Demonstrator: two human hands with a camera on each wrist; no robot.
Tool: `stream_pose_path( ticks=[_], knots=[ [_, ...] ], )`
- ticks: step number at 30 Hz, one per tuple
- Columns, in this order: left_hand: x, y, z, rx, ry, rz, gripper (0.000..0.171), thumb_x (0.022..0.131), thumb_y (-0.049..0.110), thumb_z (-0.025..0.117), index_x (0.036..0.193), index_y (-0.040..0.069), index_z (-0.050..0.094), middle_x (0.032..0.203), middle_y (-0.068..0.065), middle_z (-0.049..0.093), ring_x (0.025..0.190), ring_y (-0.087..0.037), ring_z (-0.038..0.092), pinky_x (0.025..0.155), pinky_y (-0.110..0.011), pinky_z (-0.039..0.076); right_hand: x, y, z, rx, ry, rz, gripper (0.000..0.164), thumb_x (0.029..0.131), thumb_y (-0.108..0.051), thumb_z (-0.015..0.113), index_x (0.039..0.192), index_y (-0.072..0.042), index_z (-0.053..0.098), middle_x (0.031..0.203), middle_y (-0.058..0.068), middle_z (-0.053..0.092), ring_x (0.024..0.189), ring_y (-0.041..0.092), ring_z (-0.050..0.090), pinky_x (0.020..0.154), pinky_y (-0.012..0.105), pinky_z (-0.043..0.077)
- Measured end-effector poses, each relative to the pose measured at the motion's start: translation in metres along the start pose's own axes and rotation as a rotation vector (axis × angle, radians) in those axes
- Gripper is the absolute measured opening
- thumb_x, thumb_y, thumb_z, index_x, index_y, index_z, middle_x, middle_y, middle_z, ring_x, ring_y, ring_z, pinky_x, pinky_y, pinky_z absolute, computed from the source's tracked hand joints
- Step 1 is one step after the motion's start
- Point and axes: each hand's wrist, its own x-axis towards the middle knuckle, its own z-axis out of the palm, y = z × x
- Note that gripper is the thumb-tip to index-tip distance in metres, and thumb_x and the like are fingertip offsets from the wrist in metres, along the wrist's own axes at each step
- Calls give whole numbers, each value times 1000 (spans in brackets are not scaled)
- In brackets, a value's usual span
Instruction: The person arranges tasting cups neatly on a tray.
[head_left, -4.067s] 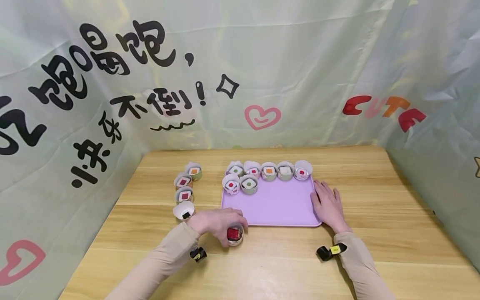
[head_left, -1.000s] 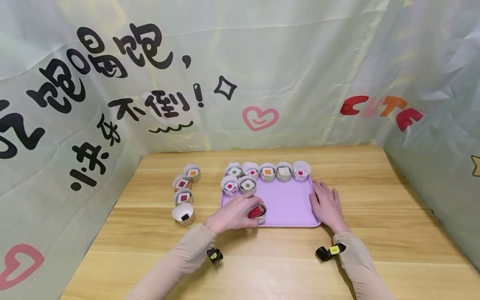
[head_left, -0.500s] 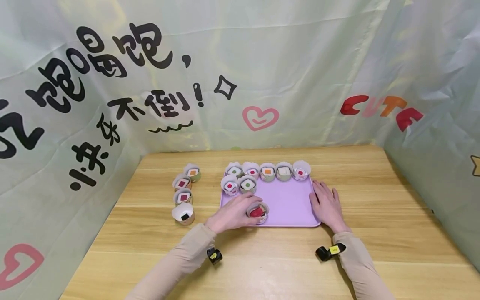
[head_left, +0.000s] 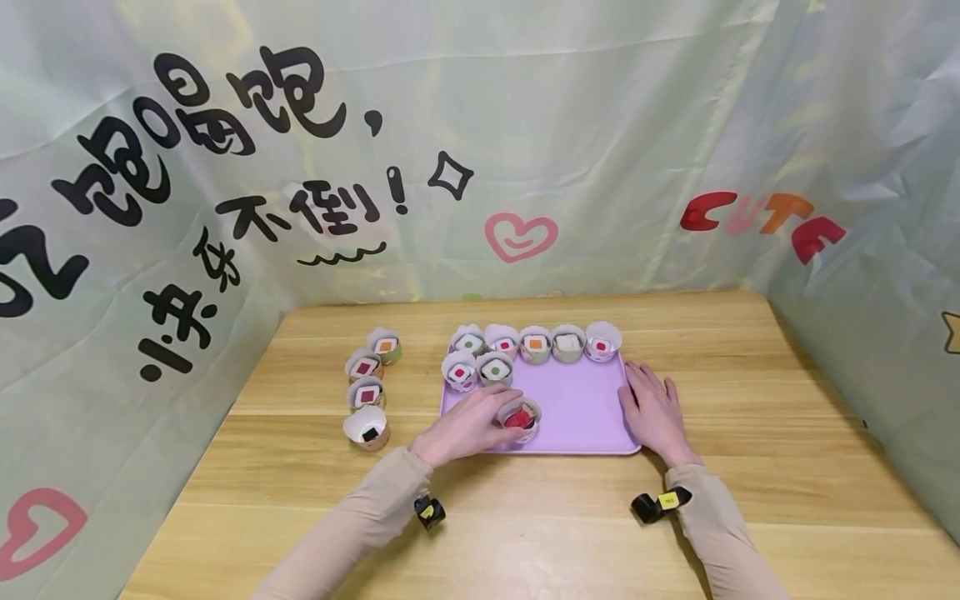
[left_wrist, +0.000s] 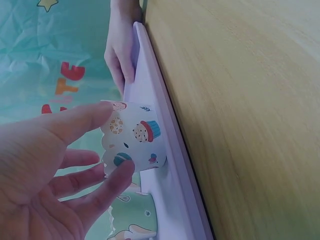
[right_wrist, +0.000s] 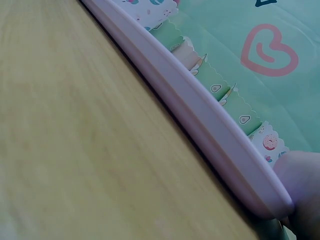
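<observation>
Left grip [head_left: 465,423] pinches the patterned paper cup [left_wrist: 135,137] between its thumb [left_wrist: 85,124] and fingers [left_wrist: 112,187].

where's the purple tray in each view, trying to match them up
Head: the tray lies just below centre.
Left wrist: the tray slants from upper middle to bottom, right of centre.
Right wrist: the tray runs diagonally, top left to lower right.
Shared landmark: the right hand at its edge.

The person is wearing beige sleeves — a left sleeve [head_left: 352,518] and a right sleeve [head_left: 718,527], both wrinkling slightly. Small black wrist cameras, left [head_left: 429,512] and right [head_left: 647,508], are showing — the right one is bearing a yellow label [head_left: 670,500].
</observation>
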Motion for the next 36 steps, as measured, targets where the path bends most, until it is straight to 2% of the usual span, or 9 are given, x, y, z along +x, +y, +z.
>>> stream_pose_path(
  ticks=[7,12,16,24,36],
  knots=[
    [1,1,-1,-2,33,-5,61,92,37,73,140,3,57,145,-21,57,133,-32,57,113,-43,47,0,0,0,-4,4,0,51,106,-18,40,149,9,38,156,31,36,148,50,26,120,71,8],
    [3,3,0,47,64,-9,56,92,33,74,137,4,59,141,-15,61,128,-27,61,110,-39,51,0,0,-1,-1,2,3,51,106,-18,40,149,9,39,156,31,36,148,50,26,120,71,8],
    [4,3,0,91,83,-20,54,92,37,73,136,8,62,139,-11,63,129,-26,61,110,-40,50,0,0,-1,-1,3,4,51,106,-17,41,149,9,39,156,31,36,148,50,26,120,71,8],
    [5,2,1,152,121,-12,52,91,41,73,133,11,64,137,-8,66,130,-27,60,115,-56,41,0,0,-1,2,-1,7,51,106,-17,41,149,9,39,157,31,36,148,50,26,121,71,7],
    [7,1,3,212,154,-16,51,90,43,73,131,13,66,134,-7,68,127,-25,62,113,-50,45,1,1,1,3,-2,17,51,106,-18,41,150,8,38,158,30,36,149,49,25,122,70,6]
  ],
)
